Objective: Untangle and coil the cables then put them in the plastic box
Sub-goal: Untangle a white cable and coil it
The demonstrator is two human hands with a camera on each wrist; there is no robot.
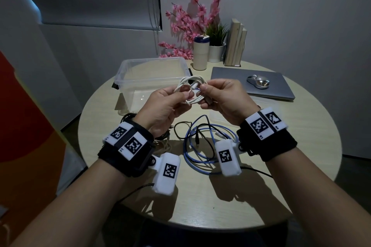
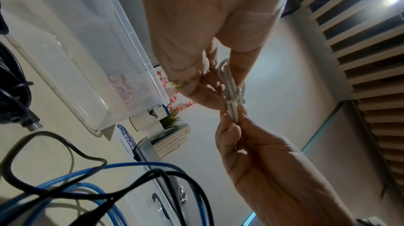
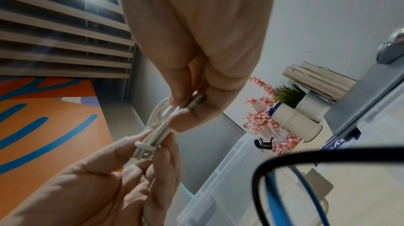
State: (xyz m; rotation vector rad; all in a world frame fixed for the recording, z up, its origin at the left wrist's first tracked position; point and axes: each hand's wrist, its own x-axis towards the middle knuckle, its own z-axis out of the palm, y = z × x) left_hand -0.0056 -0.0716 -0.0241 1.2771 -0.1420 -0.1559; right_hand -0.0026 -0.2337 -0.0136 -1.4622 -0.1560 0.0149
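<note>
Above the round table (image 1: 301, 146), both hands hold a small coil of white cable (image 1: 190, 88) just in front of the clear plastic box (image 1: 140, 70), which holds no cable. My left hand (image 1: 166, 100) grips the coil's left side, fingers curled round the loops (image 2: 231, 91). My right hand (image 1: 216, 94) pinches the cable's plug end (image 3: 196, 101) against the coil (image 3: 157, 126). On the table below lie a blue cable (image 1: 192, 146) tangled with a thin black cable (image 1: 180, 126). A dark coiled cable (image 1: 128, 118) sits partly hidden under my left wrist.
A closed grey laptop (image 1: 281, 90) with a silver mouse (image 1: 258, 81) on it lies at the right rear. Behind the box stand a white tumbler (image 1: 200, 52), a potted plant (image 1: 216, 50), pink flowers (image 1: 192, 22) and books (image 1: 234, 42). A wall is close on the left.
</note>
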